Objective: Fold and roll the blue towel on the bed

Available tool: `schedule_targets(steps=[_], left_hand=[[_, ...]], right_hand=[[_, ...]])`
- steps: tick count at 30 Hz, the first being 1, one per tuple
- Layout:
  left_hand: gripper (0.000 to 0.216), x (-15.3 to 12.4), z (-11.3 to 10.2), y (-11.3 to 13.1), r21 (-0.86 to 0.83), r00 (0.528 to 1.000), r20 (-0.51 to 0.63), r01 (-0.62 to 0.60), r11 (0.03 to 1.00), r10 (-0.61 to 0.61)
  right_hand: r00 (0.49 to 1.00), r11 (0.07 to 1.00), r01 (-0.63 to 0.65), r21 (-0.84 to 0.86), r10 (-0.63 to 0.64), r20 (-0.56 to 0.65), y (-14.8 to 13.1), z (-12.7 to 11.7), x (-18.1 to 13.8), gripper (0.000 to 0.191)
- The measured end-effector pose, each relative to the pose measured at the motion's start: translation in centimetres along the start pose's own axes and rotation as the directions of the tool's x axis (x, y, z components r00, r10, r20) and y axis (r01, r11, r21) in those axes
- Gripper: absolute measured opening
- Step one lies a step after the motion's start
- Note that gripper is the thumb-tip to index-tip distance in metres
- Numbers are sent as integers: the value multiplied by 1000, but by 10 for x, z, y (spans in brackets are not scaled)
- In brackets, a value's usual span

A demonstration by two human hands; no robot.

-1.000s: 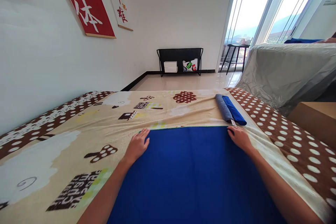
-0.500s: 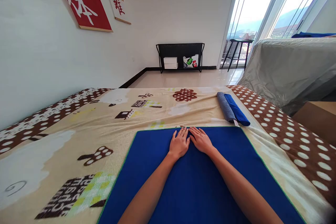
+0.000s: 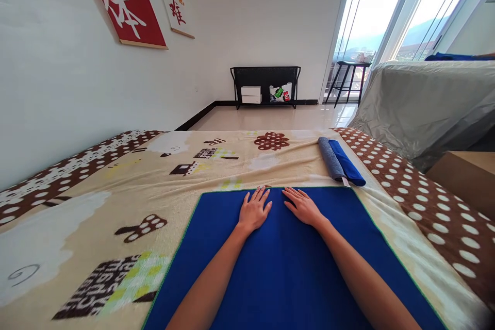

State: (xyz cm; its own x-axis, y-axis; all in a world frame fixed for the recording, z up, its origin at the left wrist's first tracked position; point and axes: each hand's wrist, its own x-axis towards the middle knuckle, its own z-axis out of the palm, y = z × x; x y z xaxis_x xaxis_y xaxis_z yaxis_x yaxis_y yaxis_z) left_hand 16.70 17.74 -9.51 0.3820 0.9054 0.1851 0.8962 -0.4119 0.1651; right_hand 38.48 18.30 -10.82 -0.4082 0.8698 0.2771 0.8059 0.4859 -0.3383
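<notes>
A blue cloth with a green stitched edge (image 3: 286, 268) lies spread flat on a patterned blanket (image 3: 147, 201). My left hand (image 3: 254, 210) rests palm down on the cloth near its far edge, fingers stretched out and holding nothing. To its right, my right hand (image 3: 303, 206) also lies flat there, fingers extended, with a gap of blue cloth between the two hands. Beyond the cloth's far right corner sit a rolled grey cloth (image 3: 330, 159) and a rolled blue cloth (image 3: 347, 161), side by side, with a small white tag at the near end.
A cardboard box (image 3: 464, 180) stands at the right, below a large item under a grey plastic cover (image 3: 433, 98). Against the back wall is a black rack (image 3: 265, 75) holding white boxes and a printed bag. A dark stool (image 3: 353, 64) stands by the window.
My hands have slid apart along the far edge of the cloth, the left hand to the left and the right hand slightly to the right. The cloth stays flat.
</notes>
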Motion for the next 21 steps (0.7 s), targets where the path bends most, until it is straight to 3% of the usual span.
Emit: schedule_targets(steps=[3,7,11,14,17,21], left_hand=[[55,-17,-13,-46,27,998,6,54,998,-55],[58,-47,-32,-119,75,985,-4,174,982,-174],[60,-67,-40,-159,112,952,-47,307,945,-303],[63,-70,-42,-165,118,924,-88,380,917,-372],[64,-68,-50,-156,116,915,-115,399,910,-386],[60,-77,-74,-106,116,963,-110,260,959,-247]], right_hand=[[1000,999,-24,-21,24,19,39,-20,-24,51],[988,985,-154,-77,153,-12,104,-50,-68,54],[951,944,-305,-128,297,-82,147,-66,-104,60],[916,904,-397,-155,380,-132,158,-70,-115,63],[888,874,-453,-176,425,-175,151,-76,-115,62],[883,871,-450,-197,401,-242,99,-81,-110,62]])
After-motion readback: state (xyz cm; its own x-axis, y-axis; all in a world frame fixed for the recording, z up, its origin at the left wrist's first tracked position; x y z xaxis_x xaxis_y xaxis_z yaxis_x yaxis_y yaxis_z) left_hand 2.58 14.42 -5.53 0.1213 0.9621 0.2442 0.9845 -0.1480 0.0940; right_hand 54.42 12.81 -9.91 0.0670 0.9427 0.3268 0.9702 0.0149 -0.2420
